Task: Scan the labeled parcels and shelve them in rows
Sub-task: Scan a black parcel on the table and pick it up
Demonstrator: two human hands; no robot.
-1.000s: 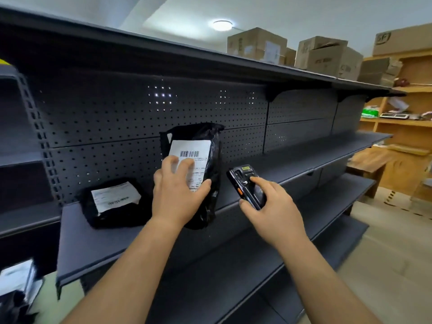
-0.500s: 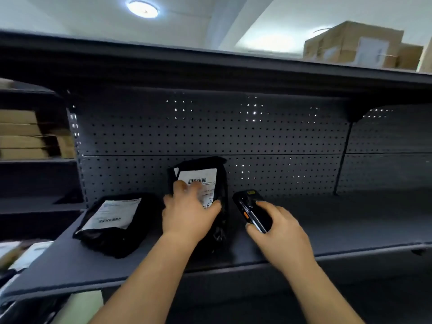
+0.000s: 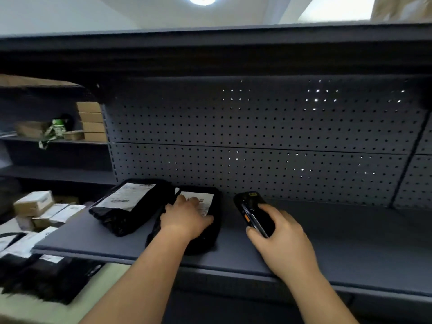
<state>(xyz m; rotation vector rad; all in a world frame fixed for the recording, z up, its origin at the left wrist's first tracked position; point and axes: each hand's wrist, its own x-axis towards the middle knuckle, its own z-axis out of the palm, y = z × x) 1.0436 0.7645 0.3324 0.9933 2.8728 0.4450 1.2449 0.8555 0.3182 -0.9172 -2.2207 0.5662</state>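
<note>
A black parcel (image 3: 210,232) with a white barcode label lies flat on the grey shelf (image 3: 339,232). My left hand (image 3: 184,218) rests palm down on it, fingers spread over the label. Just to its left lies a second black parcel (image 3: 131,206), label up, the two touching or nearly so. To the right, my right hand (image 3: 282,239) grips a black handheld scanner (image 3: 253,211) above the shelf, its head pointing towards the back panel.
A perforated back panel (image 3: 257,136) closes the shelf behind, and an upper shelf (image 3: 210,47) hangs overhead. Stacked cardboard boxes (image 3: 91,120) fill the neighbouring rack at left. Below left lie several boxes and labeled parcels (image 3: 35,206) and black bags (image 3: 42,281).
My left hand has brought the parcel down from upright to flat on the shelf beside the first parcel. The scanner hand kept its place to the right. The view swung left.
</note>
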